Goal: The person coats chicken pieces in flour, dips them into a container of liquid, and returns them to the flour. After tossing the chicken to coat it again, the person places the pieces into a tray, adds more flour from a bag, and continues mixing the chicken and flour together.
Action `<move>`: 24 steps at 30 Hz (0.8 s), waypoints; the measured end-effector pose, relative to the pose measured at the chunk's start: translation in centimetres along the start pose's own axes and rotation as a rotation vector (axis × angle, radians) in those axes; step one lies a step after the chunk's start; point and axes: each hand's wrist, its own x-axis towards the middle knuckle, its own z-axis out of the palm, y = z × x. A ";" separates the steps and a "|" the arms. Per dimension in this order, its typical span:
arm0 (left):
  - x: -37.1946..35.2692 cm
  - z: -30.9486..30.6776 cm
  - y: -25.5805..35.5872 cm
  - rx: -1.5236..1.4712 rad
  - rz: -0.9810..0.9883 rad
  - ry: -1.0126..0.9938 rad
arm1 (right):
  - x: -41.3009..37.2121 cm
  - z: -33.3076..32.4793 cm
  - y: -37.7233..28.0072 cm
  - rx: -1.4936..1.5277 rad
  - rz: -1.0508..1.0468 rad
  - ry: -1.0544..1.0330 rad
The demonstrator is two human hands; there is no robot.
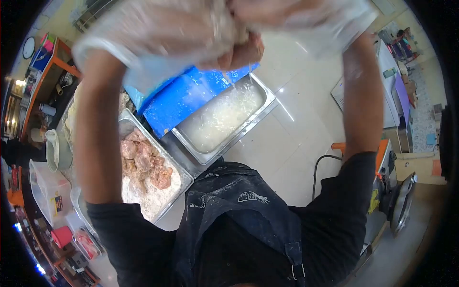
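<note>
Both my hands are at the top edge in loose clear plastic gloves, smeared by motion. My left hand (191, 24) is above a blue plastic sheet or tray (184, 100), its fingers closed around a pinkish piece of raw chicken (248, 51). My right hand (291, 14) is close beside it; its fingers are blurred and partly cut off. Below sits a steel pan (273, 98) of cloudy liquid, with drips above it. To the left, a metal tray (184, 187) holds white flour (143, 201) and several raw chicken pieces (146, 155).
A clear plastic box (48, 189), a tub with flour (58, 150) and a red container (62, 236) stand at left. An orange-framed shelf (55, 60) is behind them. On the right are a white appliance (385, 86) and a black cable (316, 174) over the tiled floor (301, 119).
</note>
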 end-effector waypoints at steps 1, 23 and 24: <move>0.1 -0.9 -0.5 0.016 0.016 -0.009 | -0.3 -0.8 0.1 0.011 0.030 0.011; -4.6 17.5 1.9 -0.331 -0.135 0.267 | -5.5 18.9 6.5 0.238 0.036 0.791; -5.3 15.9 2.5 -0.470 -0.208 0.210 | -6.0 19.3 6.1 0.279 0.045 0.777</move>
